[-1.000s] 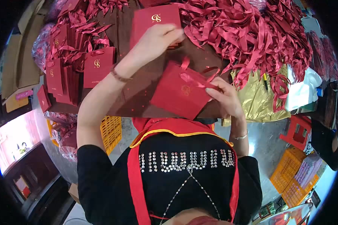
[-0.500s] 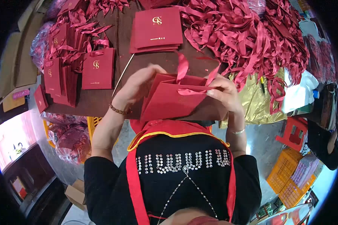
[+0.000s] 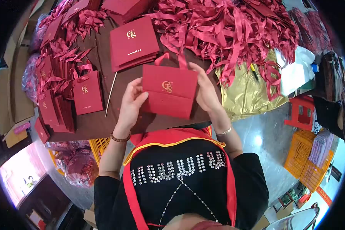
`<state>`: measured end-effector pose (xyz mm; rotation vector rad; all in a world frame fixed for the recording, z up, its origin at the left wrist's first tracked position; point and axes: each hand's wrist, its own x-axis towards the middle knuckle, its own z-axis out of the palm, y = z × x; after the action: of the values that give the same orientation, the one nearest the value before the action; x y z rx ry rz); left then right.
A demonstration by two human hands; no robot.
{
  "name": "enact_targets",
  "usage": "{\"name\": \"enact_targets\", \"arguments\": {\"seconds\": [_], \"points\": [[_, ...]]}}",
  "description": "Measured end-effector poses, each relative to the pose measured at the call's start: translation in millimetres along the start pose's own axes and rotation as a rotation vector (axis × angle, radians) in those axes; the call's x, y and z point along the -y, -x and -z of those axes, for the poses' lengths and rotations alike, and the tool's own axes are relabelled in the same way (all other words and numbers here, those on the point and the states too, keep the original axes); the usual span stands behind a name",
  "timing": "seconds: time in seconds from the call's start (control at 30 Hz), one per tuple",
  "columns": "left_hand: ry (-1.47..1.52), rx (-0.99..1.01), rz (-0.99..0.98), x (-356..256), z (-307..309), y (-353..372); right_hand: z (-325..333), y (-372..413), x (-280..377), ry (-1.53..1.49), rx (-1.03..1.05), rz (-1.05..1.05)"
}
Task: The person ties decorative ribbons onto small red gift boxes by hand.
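Observation:
A red paper bag [image 3: 168,90] with a gold logo is held in front of me, above the table's near edge. My left hand [image 3: 132,100] grips its left side, thumb on the front face. On the right side, my right hand [image 3: 206,90] rests against the bag's edge, its fingers partly behind it. Red ribbon handles stick out beyond the bag's far edge. Just beyond it, to the left, lies a stack of flat red bags [image 3: 135,42]. A thin pale stick [image 3: 111,94] lies by that stack.
Ribboned red bags [image 3: 89,92] stand at left. A heap of red ribbons [image 3: 226,34] covers the far right of the brown table [image 3: 84,124]. Gold wrapping [image 3: 243,97] with a pen [image 3: 254,72], white plastic [image 3: 297,71] and a red stool [image 3: 301,115] are at right.
The bag has turned so that its logo face points up toward me and its handles point away. My hands have shifted on its sides. The whole view has also shifted.

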<state>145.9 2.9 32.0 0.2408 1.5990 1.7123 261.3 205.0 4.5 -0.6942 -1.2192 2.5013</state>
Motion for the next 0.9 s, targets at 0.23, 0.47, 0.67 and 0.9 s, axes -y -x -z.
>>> {"name": "enact_targets", "arguments": {"seconds": [0.23, 0.47, 0.67, 0.9], "points": [[-0.195, 0.02, -0.014, 27.6, -11.1, 17.3, 11.3, 11.3, 11.3, 0.034, -0.034, -0.01], [-0.995, 0.047, -0.188, 5.6, -10.6, 27.8, 38.8, 12.4, 8.7, 0.507, -0.066, 0.156], [-1.225, 0.061, -0.68, -27.3, -37.5, -5.0, 18.8, 14.4, 14.8, 1.012, -0.068, 0.504], [-1.111, 0.4, -1.035, -23.5, -161.0, -97.6, 18.3, 19.8, -4.7, 1.124, -0.118, 0.487]]}}
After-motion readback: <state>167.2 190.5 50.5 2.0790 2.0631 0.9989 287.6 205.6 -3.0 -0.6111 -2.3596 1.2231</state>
